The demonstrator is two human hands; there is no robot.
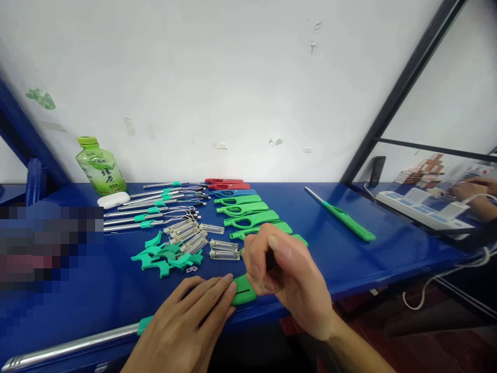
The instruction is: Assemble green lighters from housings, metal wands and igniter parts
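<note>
A long-nosed lighter lies along the table's front edge, its metal tube [85,342] pointing left and its green handle [244,290] at the centre. My left hand [190,316] presses down over the handle, fingers together and wrapped on it, hiding the trigger area. Curled into a fist, my right hand [287,274] is at the handle's right end, thumb side up; nothing shows in its fingers. I cannot tell whether the fist touches the handle. Just beyond are clear fuel tanks [224,245], teal triggers [171,257] and a row of green handle shells [248,220], partly behind my fist.
Metal tubes with wires [155,210] lie at the back left, near a green tea bottle [101,168] and a white case [113,200]. Red shells [229,185] rest by the wall. Another green lighter [345,220] and a power strip [423,210] are at right. Another person's hands [471,191] show far right.
</note>
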